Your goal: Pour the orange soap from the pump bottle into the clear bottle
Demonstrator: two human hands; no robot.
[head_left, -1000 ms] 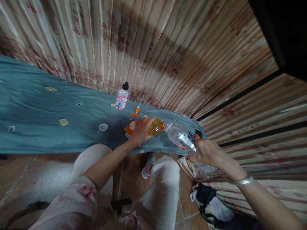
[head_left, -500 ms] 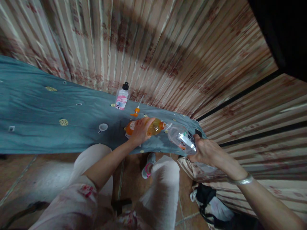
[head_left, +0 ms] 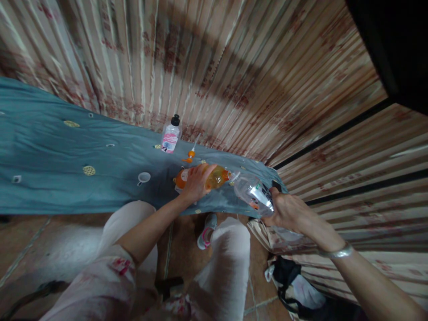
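right wrist [head_left: 323,238]: pretty straight, with a silver bracelet [head_left: 343,252] around it
right hand [head_left: 287,209]: forward and left of the bracelet, closed in a solid grip, back of the hand showing
right forearm [head_left: 371,285]: bare, running back and right from the bracelet
left hand [head_left: 195,184]: way left of the bracelet and further forward, fingers [head_left: 207,169] wrapped, back of the hand up
left forearm [head_left: 152,229]: further left of the bracelet, bare, angled forward to the hand

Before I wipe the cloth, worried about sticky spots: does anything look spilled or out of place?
No spill shows there. The orange pump lies loose on the teal cloth near the orange bottle, odd because pumps usually sit on bottles.
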